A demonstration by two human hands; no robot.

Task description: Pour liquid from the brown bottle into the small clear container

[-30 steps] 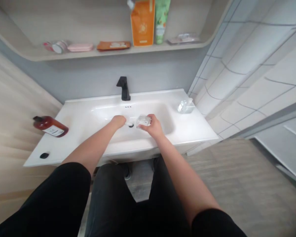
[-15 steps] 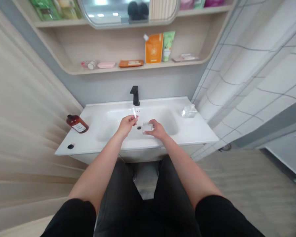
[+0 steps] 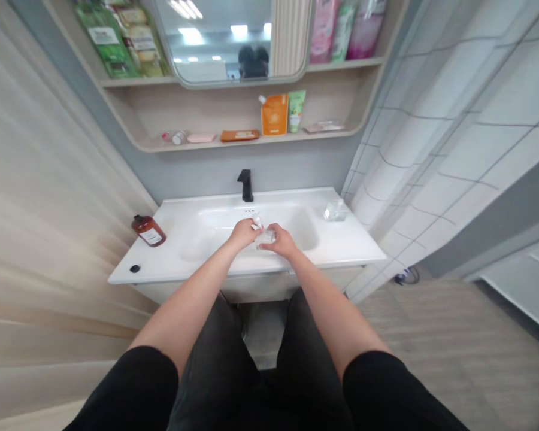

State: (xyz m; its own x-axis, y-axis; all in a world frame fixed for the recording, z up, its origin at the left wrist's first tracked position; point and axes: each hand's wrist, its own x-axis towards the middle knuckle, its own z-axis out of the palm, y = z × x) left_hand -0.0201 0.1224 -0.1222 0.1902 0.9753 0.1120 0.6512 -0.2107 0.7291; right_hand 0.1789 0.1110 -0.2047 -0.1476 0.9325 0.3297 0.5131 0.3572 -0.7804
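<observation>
Over the white washbasin (image 3: 191,239), my right hand (image 3: 284,240) is closed around a clear, square-sided container (image 3: 266,237). My left hand (image 3: 245,233) pinches a small white nozzle-like piece (image 3: 257,220) right beside the container's upper left side. Whether the two pieces touch, I cannot make out, since my fingers cover part of both. Behind them stands a black faucet (image 3: 245,185). A second clear container (image 3: 336,211) rests on the counter to the right.
An amber bottle (image 3: 149,231) with a white label leans at the counter's left, near a small round black object (image 3: 135,269). Above, a wall shelf (image 3: 153,143) holds an orange pouch (image 3: 274,115), a green tube (image 3: 295,112) and several other items. A mirror (image 3: 224,36) hangs above it.
My left hand has brought the white piece across to the right, up to the clear container in my right hand. The camera view has tilted upward, showing more of the mirror.
</observation>
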